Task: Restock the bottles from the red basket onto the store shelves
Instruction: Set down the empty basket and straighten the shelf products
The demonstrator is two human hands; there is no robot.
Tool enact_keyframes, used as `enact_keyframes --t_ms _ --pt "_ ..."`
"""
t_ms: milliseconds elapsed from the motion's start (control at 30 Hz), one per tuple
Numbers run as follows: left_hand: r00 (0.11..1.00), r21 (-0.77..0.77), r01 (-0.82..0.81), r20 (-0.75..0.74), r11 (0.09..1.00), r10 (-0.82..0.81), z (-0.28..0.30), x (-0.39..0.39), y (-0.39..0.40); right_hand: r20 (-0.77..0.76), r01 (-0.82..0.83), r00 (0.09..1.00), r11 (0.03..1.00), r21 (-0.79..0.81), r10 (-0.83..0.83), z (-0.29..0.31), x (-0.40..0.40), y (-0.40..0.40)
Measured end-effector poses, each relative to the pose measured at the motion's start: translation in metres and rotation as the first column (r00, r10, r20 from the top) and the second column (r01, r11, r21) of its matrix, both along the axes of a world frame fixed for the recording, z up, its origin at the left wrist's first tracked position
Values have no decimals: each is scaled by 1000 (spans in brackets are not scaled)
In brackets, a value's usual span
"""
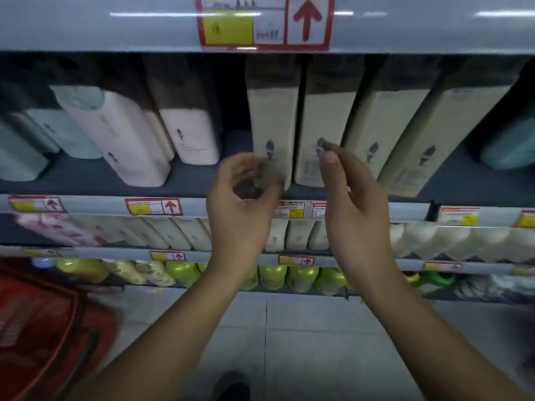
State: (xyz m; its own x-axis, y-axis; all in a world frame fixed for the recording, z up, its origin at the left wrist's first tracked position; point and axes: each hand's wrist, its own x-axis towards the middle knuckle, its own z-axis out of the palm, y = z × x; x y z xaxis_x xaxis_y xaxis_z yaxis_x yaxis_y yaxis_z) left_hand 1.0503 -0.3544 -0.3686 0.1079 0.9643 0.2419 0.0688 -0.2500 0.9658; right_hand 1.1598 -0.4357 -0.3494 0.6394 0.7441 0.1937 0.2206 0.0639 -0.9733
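We are standing at the store shelves, and both hands are raised in front of a row of tall cream bottles on the middle shelf (pixel 86 180). Our left hand (pixel 243 204) is hanging with its fingers loosely curled around nothing, its blurred fingertips lying just in front of the base of one cream bottle (pixel 272 120); we cannot tell whether they are touching it. Our right hand (pixel 353 198) is also relaxed and half-spread, its thumb and forefinger close together near the label of the neighbouring cream bottle (pixel 324 123), gripping nothing that we can make out. Neither hand is carrying a bottle, so we are judging that this is the moment between placements, perhaps with the row just being straightened. The red basket (pixel 43 328) is sitting low at our left, over the tiled floor (pixel 304 342), too blurred for us to say how many bottles it is holding. The next move is probably calling for a turn down and to the left, a reach into the basket, and a firm grip around one bottle's body. Then it wants lifting upright into a gap, such as the dark space (pixel 231 111) just left of the cream row.
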Motion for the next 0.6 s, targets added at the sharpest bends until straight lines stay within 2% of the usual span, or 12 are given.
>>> enact_keyframes --t_ms 200,300,433,500,600 --pt "991 47 -134 -10 990 135 -38 19 11 -69 58 996 998 9 -57 -45 -17 4" --pt "972 82 -226 -47 971 230 -51 26 10 -154 194 969 981 -25 -196 -61 -34 -3" --pt "954 107 -283 -70 953 291 -59 38 11 -238 366 887 916 -161 -396 -94 -66 -20" --pt "957 107 -262 -98 959 273 -59 43 18 -232 358 892 919 -164 -389 -107 -74 -25" --pt "957 123 -237 -143 964 253 -55 45 23 -238 263 928 957 -124 -286 -102 -62 -20"
